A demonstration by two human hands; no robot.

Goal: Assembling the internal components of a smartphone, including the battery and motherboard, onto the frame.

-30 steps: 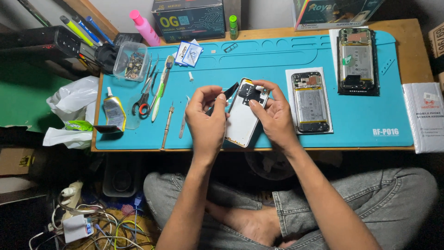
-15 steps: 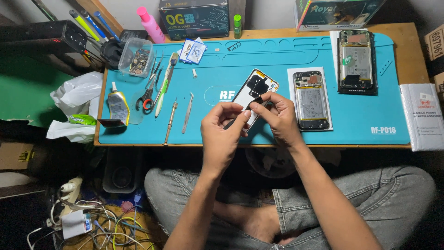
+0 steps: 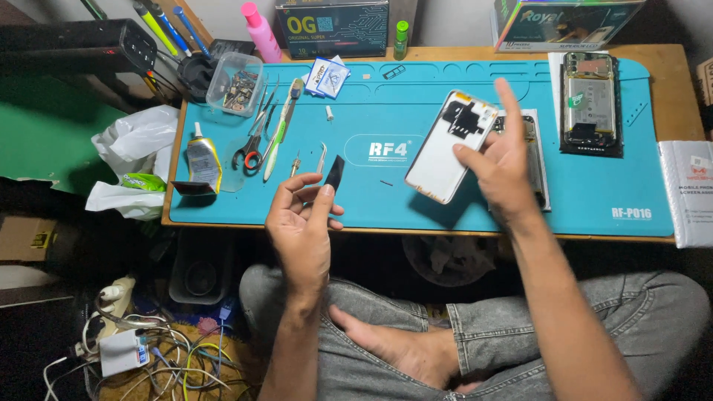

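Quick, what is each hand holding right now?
Left hand: closed, pinching a small black strip between its fingertips.
Right hand: holding up a white phone back cover, index finger pointing out.

A low wooden table stands over a dim floor strewn with cables.

The two hands, which worked close together over one phone back cover a moment ago, are now well apart. The left hand has drawn back toward the near edge of the blue mat and pinches a small dark strip between thumb and fingers; it looks peeled off the cover, though the view is too small to be sure. The right hand has moved off to the right and alone carries the phone back cover, tilted, with its forefinger raised. The camera has also shifted slightly.
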